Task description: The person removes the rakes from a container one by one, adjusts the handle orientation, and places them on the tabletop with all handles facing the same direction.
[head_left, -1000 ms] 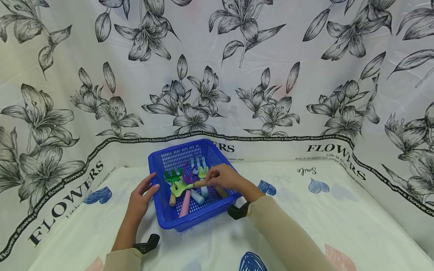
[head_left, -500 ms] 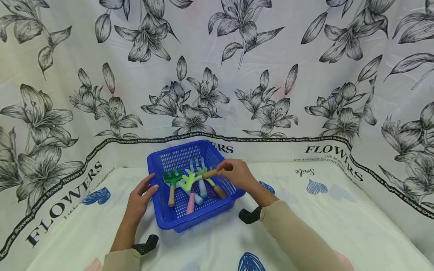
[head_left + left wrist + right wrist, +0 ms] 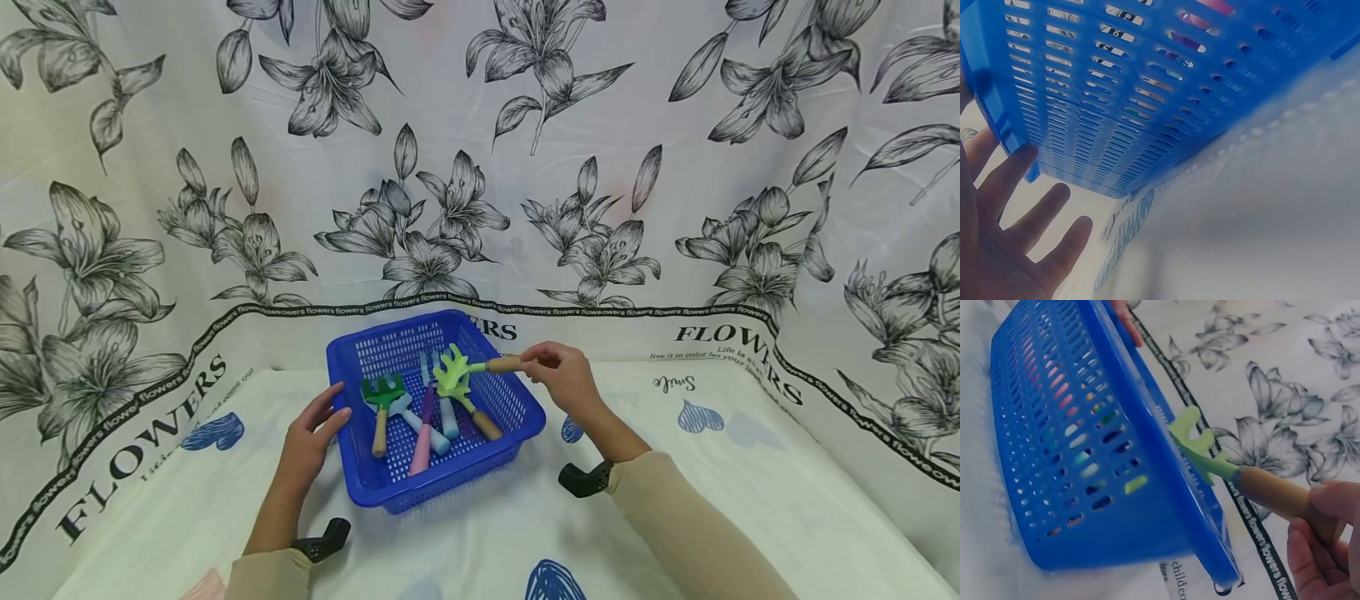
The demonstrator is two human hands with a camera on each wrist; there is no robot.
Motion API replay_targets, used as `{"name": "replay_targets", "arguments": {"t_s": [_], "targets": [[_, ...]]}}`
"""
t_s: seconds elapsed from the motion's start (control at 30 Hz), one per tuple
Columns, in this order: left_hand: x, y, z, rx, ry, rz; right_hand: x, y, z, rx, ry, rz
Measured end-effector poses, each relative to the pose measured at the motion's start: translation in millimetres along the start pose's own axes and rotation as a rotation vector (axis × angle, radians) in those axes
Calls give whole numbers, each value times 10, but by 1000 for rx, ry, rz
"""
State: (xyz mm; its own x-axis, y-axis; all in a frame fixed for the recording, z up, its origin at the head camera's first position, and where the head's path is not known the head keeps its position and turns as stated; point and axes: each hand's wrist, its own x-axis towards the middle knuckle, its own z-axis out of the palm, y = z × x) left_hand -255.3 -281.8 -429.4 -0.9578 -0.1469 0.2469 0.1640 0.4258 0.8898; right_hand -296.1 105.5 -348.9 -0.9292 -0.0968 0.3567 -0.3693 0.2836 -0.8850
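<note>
My right hand (image 3: 564, 372), pinching the wooden handle of the light green rake (image 3: 459, 372), has lifted it clear above the blue basket (image 3: 442, 479), while my relaxed left hand (image 3: 311, 442) still steadies the basket's side.

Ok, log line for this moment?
right hand: holds light-green rake over basket | left hand: open, on basket side
</note>
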Motion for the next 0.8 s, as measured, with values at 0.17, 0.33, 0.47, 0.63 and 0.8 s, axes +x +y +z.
{"name": "replay_targets", "arguments": {"t_s": [0.17,0.33,0.47,0.63,0.8], "targets": [[4,6,-7,8,-2,-1,8,71,-132,38,75,23],[14,-6,-2,10,2,-1,-18,103,-265,68,118,16],[14,-8,6,13,4,-8,-45,143,-353,70,172,26],[17,-4,6,12,1,-19,-79,212,-435,54,262,52],[24,3,4,13,5,-17,-132,316,-478,-20,342,60]]}}
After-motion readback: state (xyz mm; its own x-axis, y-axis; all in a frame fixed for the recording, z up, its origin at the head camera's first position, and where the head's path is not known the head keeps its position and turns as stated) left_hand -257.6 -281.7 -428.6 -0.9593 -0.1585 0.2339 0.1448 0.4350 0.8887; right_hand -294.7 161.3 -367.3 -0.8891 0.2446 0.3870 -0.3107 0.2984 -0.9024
